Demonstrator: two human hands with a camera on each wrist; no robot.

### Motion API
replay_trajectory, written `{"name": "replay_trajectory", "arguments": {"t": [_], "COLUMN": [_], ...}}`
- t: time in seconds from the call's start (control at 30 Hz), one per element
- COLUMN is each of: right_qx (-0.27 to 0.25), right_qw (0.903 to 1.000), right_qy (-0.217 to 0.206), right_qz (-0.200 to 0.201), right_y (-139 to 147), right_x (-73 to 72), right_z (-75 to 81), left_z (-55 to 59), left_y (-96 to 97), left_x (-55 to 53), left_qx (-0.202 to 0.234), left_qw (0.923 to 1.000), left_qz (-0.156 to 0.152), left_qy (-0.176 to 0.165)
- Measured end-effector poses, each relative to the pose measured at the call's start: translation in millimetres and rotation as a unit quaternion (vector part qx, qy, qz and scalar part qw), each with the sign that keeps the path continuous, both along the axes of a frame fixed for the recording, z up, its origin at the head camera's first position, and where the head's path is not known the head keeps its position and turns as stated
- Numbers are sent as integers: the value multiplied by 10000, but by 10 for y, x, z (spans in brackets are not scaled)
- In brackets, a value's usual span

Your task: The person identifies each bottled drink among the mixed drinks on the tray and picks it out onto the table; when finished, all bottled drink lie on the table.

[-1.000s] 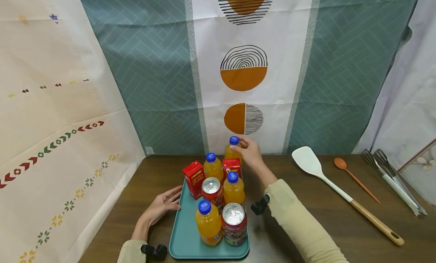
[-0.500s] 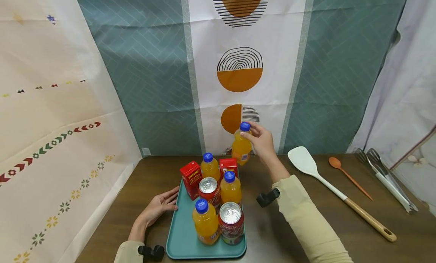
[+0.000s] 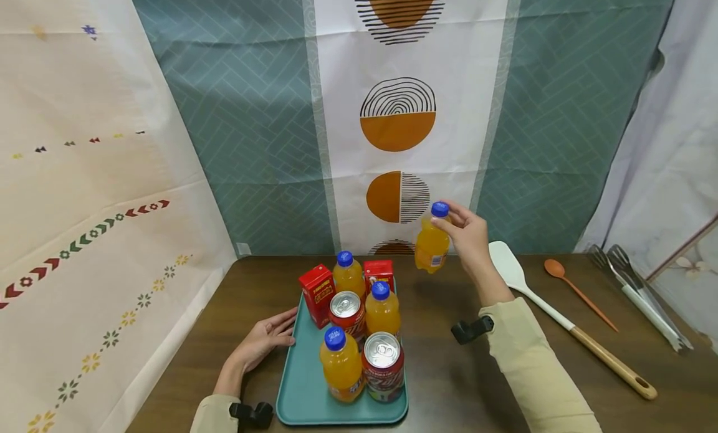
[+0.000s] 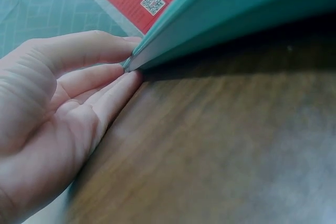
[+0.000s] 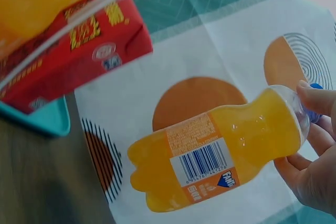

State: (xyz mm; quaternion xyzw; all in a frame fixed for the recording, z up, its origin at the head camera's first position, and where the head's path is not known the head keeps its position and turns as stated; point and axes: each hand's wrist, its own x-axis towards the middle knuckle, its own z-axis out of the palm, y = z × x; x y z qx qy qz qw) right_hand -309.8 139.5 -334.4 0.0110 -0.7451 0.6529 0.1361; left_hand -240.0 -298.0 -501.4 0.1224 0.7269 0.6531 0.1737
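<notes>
In the head view my right hand [image 3: 468, 237] pinches an orange soda bottle [image 3: 432, 243] by its neck, just below the blue cap. The bottle hangs above the table, right of the tray's far end; its barcode label [image 5: 205, 161] shows in the right wrist view. My left hand [image 3: 263, 342] holds the left rim of the teal tray [image 3: 308, 399], thumb and fingers meeting at the edge [image 4: 134, 59]. On the tray stand a front bottle [image 3: 342, 371], two more orange bottles, a front soda can [image 3: 384, 371], another can [image 3: 346, 308], and two red drink boxes, one at the left [image 3: 318, 296].
Right of the tray lie a white spatula [image 3: 507, 268] with a wooden handle, an orange spoon [image 3: 580, 296] and metal-and-white utensils [image 3: 645, 296]. Patterned cloth [image 3: 263, 140] hangs behind the brown table [image 3: 437, 371], with a lighter cloth [image 3: 112, 233] at the left.
My right hand has lifted the orange soda bottle from the tray's far end and carried it up and to the right. My left hand stays at the tray's rim.
</notes>
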Motion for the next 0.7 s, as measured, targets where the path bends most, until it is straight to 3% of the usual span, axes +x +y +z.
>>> {"name": "replay_trajectory", "arguments": {"t": [0.27,0.7], "right_qx": [345,475], "right_qw": [9990,9970], "right_qy": [-108,-356], "right_qz": [-265,-488], "right_y": [271,672], "right_x": [49,183], "right_z": [-143,-366], "left_z": [-8,1], "left_y": [8,-17], "left_x": [15,19], "left_qx": [82,125], "left_qw": [10000,9999], "left_qz": [10,31], "left_qy": [-24,-30]}}
